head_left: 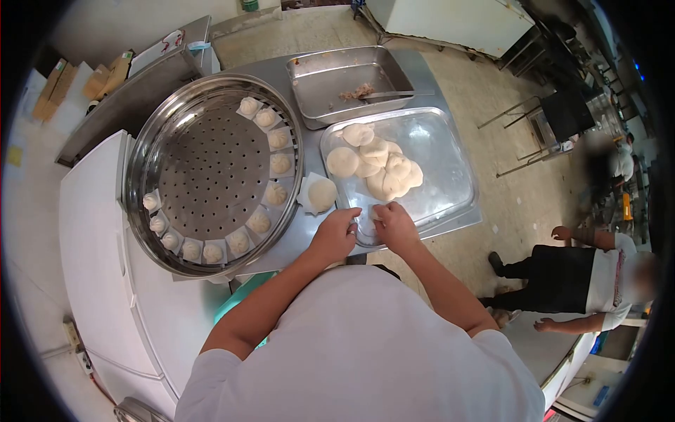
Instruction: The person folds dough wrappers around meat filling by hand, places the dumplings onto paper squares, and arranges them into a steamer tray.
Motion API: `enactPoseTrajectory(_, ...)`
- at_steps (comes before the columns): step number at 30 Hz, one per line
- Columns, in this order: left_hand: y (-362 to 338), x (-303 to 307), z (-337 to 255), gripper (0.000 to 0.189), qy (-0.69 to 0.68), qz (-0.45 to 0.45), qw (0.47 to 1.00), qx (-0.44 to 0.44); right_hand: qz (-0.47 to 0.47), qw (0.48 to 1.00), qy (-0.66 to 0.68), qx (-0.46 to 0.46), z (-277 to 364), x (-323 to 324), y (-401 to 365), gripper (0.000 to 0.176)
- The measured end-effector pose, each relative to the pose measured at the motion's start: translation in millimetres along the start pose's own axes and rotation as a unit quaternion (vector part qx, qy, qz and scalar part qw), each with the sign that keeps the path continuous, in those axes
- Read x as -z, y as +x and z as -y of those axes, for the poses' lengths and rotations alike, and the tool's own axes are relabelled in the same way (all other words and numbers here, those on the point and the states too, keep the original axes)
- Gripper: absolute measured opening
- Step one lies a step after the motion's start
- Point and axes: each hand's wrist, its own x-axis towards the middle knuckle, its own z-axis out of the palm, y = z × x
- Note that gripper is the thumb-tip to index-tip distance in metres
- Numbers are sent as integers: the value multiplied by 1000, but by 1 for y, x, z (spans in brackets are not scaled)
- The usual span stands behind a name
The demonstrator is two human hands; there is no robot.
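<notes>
My left hand (pixel 335 235) is closed, its thumb and fingertips drawn together over the near edge of a shallow metal tray (pixel 439 151). Just to the right, my right hand (pixel 397 228) is pinched at the same edge. Whatever lies between the fingers of either hand is too small to make out. Flat dough rounds (pixel 383 163) overlap in a heap on the tray, beyond my hands. One dough round (pixel 323 195) rests on a square of white paper (pixel 304 198), left of the tray near my left hand.
On the left stands a round perforated steamer (pixel 211 176), with pleated buns (pixel 259 222) on papers along its rim. A deep metal pan (pixel 309 88) at the back holds some filling (pixel 357 91) and a utensil (pixel 387 94). Another person (pixel 562 278) stands at right.
</notes>
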Motion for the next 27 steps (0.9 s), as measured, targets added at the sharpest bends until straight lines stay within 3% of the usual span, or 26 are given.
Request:
enactPoseTrajectory(5,7,-15,30,37,-244,-27,960,135,-64,967,205,-133,-2,19,-2,44)
enactPoseTrajectory(8,14,-13,23,38,-386,17,882,270,-36,929,300,-213,8,33,-4,43)
enactPoseTrajectory(10,16,-11,18,42,-471,53,824,309,-50,921,330,-201,18,36,-7,45)
enactPoseTrajectory(11,20,-13,15,44,-510,85,794,320,-59,948,276,-146,19,32,-11,44)
enactPoseTrajectory(13,22,-22,34,48,-610,148,734,259,3,961,259,-99,31,35,-17,46)
enactPoseTrajectory(14,24,-15,9,50,-598,149,735,283,-60,988,125,64,26,27,-17,49)
enactPoseTrajectory(15,22,-4,-16,51,-583,145,738,309,-74,987,129,56,37,35,-15,49)
enactPoseTrajectory(17,29,-8,2,56,-579,146,740,311,-105,985,132,29,59,54,-14,48)
enactPoseTrajectory(19,36,-1,-18,60,-607,157,718,301,-130,983,131,-5,72,62,-14,47)
enactPoseTrajectory(24,43,-4,-33,65,-644,173,680,304,-140,987,76,13,59,56,-16,51)
enactPoseTrajectory(27,46,-8,-1,67,-658,224,666,271,-178,980,82,23,66,58,-18,50)
